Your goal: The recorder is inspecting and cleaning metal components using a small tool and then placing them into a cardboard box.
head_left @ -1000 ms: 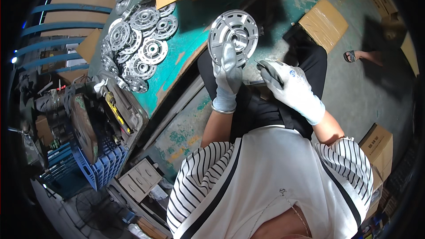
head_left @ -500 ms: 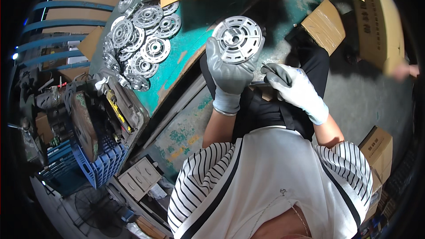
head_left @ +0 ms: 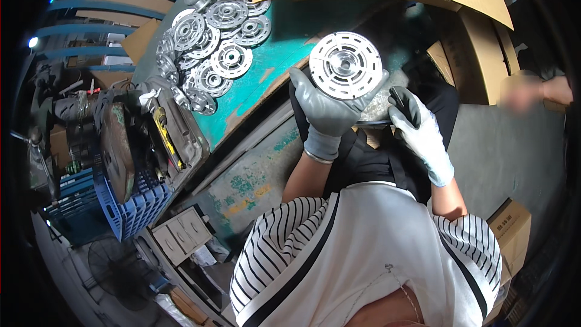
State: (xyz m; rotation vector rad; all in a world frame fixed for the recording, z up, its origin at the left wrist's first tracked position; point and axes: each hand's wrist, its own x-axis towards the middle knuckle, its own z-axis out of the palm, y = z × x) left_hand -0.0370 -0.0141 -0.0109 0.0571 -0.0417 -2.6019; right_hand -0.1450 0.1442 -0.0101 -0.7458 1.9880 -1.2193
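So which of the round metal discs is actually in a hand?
The metal disc gripped by the left hand, raised apart from the discs piled on the green table.

Another person's blurred hand (head_left: 525,92) at right edge, thin tool (head_left: 373,123) mostly hidden

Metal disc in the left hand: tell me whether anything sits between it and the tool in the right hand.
Nothing visible does. The left hand holds the disc up by its lower edge; the right hand holds a thin dark tool just below it, with only open space between tool and disc.
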